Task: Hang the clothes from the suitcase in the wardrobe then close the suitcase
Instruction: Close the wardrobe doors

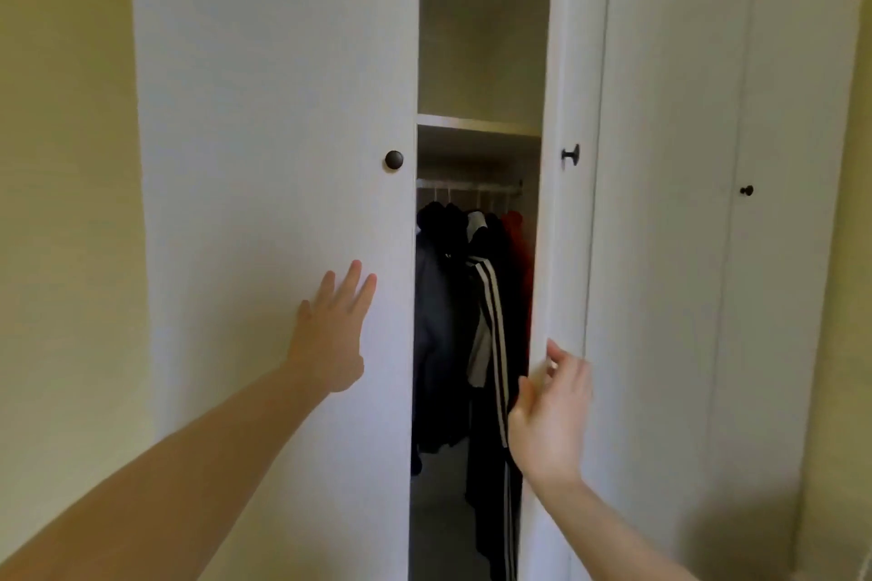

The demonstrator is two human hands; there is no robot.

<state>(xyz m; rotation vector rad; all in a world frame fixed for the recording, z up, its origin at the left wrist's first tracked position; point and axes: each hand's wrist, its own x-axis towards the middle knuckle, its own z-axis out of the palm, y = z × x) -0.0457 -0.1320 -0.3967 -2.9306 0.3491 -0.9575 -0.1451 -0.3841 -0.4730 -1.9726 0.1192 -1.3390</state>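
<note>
White wardrobe (pixel 660 156) ahead, set against a yellow-green wall (pixel 61 156). Left door (pixel 273 109) and right door (pixel 564 250) both ajar, a tall gap between them. Left hand (pixel 330 335) flat on the left door's face below its round dark knob (pixel 394 159), fingers straight and slightly spread, holding nothing. Right hand (pixel 549 410) at the inner edge of the right door, well below that door's knob (pixel 571 154); fingers loosely bent with the tips at the edge, whether truly gripping it hard to tell. Through the gap: a shelf (pixel 476 125) above, a hanging rail (pixel 467 186) below it. Clothes on the rail: a dark jacket (pixel 439 344), a black track garment with white stripes (pixel 493 335), something red (pixel 516 241) at the far right. Further right, another closed door with a small knob (pixel 746 190). Suitcase out of view.
</note>
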